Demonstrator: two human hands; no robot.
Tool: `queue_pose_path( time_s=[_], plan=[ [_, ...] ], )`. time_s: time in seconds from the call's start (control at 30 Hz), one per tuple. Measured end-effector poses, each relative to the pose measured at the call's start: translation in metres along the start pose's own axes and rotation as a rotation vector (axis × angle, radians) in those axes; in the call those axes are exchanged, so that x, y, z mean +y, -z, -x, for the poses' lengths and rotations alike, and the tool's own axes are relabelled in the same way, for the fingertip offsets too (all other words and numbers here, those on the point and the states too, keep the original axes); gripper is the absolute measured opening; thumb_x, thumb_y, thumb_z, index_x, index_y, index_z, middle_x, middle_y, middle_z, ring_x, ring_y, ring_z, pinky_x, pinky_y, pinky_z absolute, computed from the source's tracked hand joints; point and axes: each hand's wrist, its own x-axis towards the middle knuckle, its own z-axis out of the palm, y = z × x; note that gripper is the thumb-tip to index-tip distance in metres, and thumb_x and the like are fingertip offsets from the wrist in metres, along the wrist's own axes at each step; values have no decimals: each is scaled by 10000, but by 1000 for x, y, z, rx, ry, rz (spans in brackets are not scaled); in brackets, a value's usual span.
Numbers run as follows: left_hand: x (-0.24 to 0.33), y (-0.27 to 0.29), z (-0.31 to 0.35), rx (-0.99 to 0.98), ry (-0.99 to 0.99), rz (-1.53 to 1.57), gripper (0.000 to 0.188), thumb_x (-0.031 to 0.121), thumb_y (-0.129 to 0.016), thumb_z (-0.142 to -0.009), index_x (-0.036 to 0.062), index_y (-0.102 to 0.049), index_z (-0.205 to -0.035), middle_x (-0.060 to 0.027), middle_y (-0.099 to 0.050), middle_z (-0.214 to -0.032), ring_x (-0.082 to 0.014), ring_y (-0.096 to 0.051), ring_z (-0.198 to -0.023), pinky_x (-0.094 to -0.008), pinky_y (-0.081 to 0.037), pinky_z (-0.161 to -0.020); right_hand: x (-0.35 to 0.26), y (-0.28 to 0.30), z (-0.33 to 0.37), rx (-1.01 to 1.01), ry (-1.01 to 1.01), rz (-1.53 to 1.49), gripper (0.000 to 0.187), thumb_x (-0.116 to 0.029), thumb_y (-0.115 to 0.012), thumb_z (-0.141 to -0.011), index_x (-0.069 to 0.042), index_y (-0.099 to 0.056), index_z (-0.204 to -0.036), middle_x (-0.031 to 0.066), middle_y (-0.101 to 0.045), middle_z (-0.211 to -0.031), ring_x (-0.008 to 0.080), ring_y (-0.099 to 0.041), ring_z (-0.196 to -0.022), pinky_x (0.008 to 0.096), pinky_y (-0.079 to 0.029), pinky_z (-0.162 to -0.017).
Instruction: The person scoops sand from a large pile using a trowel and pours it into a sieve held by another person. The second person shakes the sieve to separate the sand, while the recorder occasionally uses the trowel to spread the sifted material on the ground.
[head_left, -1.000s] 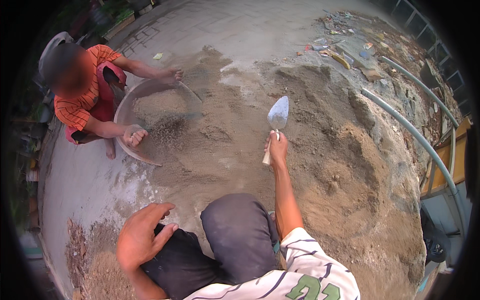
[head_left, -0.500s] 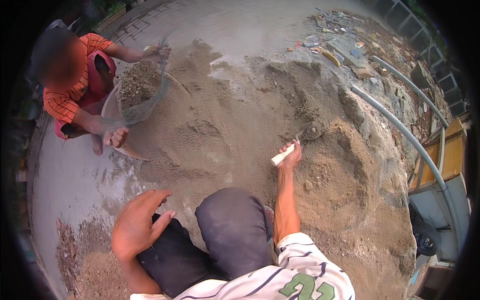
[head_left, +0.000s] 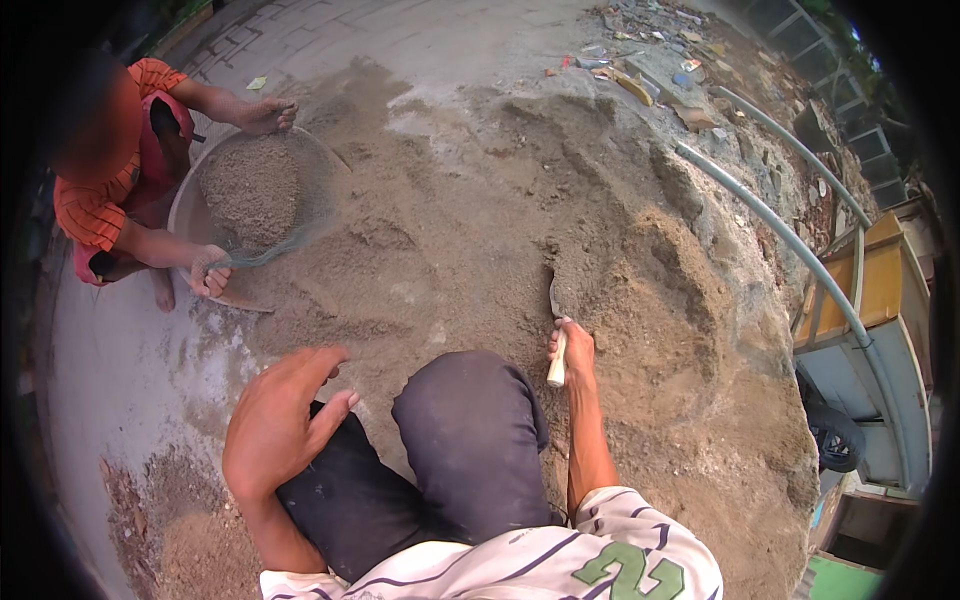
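Observation:
My right hand (head_left: 573,350) is closed around the pale handle of a trowel (head_left: 557,368). Its thin metal blade points away from me, edge-on, against the sand pile (head_left: 650,330). My left hand (head_left: 285,420) hovers over my left knee, holding nothing, with thumb and fingers apart. At the far left a crouching co-worker (head_left: 110,200) grips a sheet of mesh (head_left: 290,235) with both hands. A heap of coarse sand (head_left: 250,190) lies in the mesh, over a wide, shallow pan (head_left: 185,215).
Sand spreads between me and the co-worker. Rubble and litter (head_left: 650,75) lie at the far right. Two grey pipes (head_left: 770,215) slope down the right side, by a yellow-topped cabinet (head_left: 880,270) and a wheel (head_left: 835,437). Grey pavement (head_left: 480,40) runs along the back.
My right hand has drawn the trowel nearer to me and turned its blade forward. The co-worker's mesh has moved left and lies flatter, its sand spread out. My left hand stays put.

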Motion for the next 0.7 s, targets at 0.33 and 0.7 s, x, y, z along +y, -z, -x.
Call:
queue_pose_path(
  time_s=[0.33, 0.7],
  plan=[
    [-10, -6, -5, -1, -79, 26, 368, 249, -690, -862, 39, -608, -1153, -166, -649, -972, -394, -618, -921, -458, -486, -768, -5, -51, 13, -151, 54, 171, 185, -256, -554, -974, -75, -547, -1011, 23, -534, -723, 127, -540, -531, 279, -455, -449],
    [-22, -1, 12, 40, -135, -8, 369, 282, -665, -894, 45, -614, -1172, -161, -672, -1008, -370, -631, -936, -450, -495, -797, -1, -82, -14, -112, -18, -281, 220, -300, -626, -947, -96, -544, -963, -2, -500, -660, 105, -511, -551, 252, -418, -432]
  ],
)
